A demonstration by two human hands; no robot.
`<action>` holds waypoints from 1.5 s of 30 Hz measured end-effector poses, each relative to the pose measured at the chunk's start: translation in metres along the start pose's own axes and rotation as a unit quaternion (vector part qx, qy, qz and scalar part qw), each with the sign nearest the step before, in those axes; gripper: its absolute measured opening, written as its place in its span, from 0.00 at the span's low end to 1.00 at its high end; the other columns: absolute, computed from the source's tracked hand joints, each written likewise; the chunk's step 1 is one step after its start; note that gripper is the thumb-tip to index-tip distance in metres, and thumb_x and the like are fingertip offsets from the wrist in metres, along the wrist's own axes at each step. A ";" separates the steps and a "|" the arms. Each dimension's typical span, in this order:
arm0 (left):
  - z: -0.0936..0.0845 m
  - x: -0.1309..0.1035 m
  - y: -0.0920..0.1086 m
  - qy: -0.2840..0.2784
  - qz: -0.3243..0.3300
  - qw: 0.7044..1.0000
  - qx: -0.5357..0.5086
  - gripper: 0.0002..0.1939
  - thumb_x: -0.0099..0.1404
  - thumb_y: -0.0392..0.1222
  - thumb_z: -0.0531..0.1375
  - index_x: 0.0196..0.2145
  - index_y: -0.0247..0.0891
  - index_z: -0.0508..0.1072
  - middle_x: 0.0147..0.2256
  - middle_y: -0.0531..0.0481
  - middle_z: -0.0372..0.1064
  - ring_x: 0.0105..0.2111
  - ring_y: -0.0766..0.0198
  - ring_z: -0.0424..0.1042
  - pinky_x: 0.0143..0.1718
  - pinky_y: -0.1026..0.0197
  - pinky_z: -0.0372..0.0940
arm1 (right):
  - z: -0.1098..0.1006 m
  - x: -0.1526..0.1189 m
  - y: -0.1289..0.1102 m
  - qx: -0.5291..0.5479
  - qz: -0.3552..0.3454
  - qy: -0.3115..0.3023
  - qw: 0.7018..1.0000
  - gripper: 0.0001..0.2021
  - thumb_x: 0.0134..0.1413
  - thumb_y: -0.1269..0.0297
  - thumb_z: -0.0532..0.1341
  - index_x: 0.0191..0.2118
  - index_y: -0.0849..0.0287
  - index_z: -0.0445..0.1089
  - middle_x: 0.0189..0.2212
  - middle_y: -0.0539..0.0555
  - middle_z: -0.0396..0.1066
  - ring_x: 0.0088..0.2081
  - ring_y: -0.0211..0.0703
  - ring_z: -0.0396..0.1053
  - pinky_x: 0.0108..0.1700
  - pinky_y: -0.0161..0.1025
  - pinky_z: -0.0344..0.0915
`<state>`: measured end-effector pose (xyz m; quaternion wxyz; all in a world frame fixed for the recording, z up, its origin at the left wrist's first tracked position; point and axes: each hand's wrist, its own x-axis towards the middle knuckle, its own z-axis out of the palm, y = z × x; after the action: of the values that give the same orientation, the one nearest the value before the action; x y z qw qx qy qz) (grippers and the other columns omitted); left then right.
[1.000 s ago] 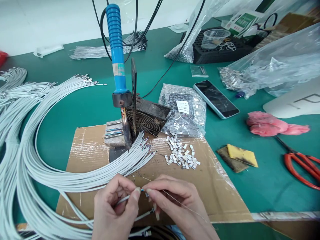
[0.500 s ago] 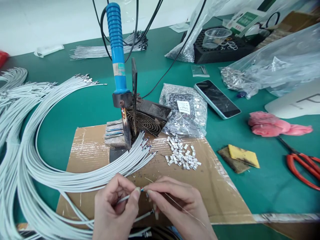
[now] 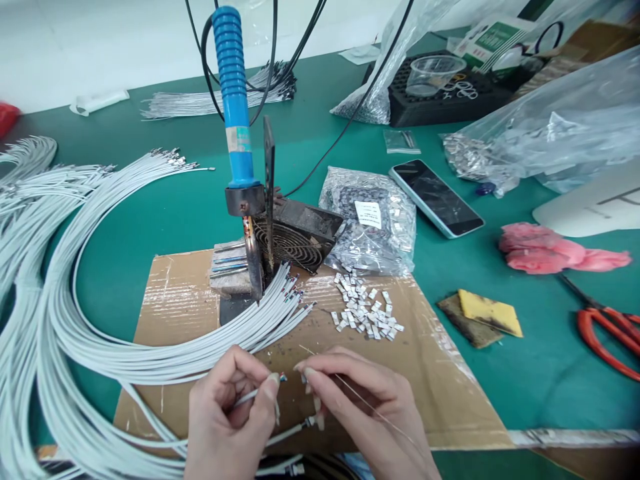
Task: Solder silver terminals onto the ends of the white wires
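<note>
Near the bottom centre, my left hand [image 3: 233, 413] pinches a white cable [image 3: 245, 399], whose stripped end with fine coloured wires [image 3: 283, 377] sticks out past the thumb. Across a small gap, my right hand [image 3: 363, 410] has its thumb and forefinger pressed together; a small pale piece shows at their tips, too small to name. A thin wire [image 3: 373, 408] also runs through the right hand, its end showing above the forefinger. Behind the hands, a fan of white cables [image 3: 200, 357] ends beside a pile of small white connectors [image 3: 367, 310] on the cardboard [image 3: 430, 400].
A blue-handled soldering iron [image 3: 235, 100] stands in a holder behind the hands, by a dark fan [image 3: 295, 240]. Around lie a bag of parts [image 3: 367, 220], a phone [image 3: 436, 199], sponges [image 3: 487, 313], a pink cloth [image 3: 555, 249] and red-handled scissors [image 3: 607, 333]. Cable bundles [image 3: 30, 320] fill the left.
My right hand has moved slightly right, away from the cable end, opening a gap between the fingertips of both hands. The left hand has barely moved and keeps its pinch.
</note>
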<state>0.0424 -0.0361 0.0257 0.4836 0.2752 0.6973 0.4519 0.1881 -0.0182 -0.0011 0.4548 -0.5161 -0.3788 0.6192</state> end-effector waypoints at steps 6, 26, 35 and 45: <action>-0.001 0.000 -0.002 0.001 0.018 1.000 0.021 0.11 0.50 0.40 0.72 0.21 0.37 0.73 0.16 0.58 0.62 0.19 0.72 0.57 0.20 0.73 0.55 | 0.007 -0.002 -0.004 0.041 0.074 0.020 0.996 0.12 0.47 0.52 0.77 0.27 0.56 0.84 0.17 0.47 0.69 0.19 0.33 0.65 0.24 0.29 0.66; 0.006 -0.006 -0.028 0.030 0.063 0.997 -0.011 0.12 0.59 0.45 0.69 0.24 0.40 0.73 0.18 0.56 0.69 0.18 0.71 0.65 0.21 0.73 0.60 | 0.016 -0.014 0.010 0.049 0.075 -0.005 0.996 0.15 0.53 0.50 0.74 0.29 0.57 0.86 0.19 0.50 0.72 0.19 0.32 0.65 0.22 0.28 0.64; 0.001 -0.003 -0.001 0.034 0.018 0.999 -0.034 0.14 0.48 0.39 0.75 0.21 0.37 0.72 0.15 0.60 0.63 0.16 0.75 0.58 0.19 0.76 0.55 | -0.002 -0.006 0.004 0.105 0.081 0.069 0.989 0.15 0.43 0.49 0.79 0.27 0.55 0.85 0.18 0.49 0.72 0.17 0.29 0.65 0.18 0.24 0.65; 0.003 -0.004 -0.004 0.017 0.063 0.998 -0.027 0.08 0.50 0.36 0.72 0.22 0.40 0.76 0.27 0.53 0.78 0.21 0.72 0.70 0.24 0.74 0.65 | 0.010 0.002 -0.004 0.082 0.055 0.032 0.995 0.06 0.47 0.58 0.78 0.28 0.53 0.86 0.21 0.48 0.73 0.20 0.30 0.66 0.24 0.25 0.66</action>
<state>0.0472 -0.0399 0.0231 0.4494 0.2981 0.6743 0.5045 0.1792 -0.0151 0.0034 0.4727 -0.5164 -0.2830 0.6556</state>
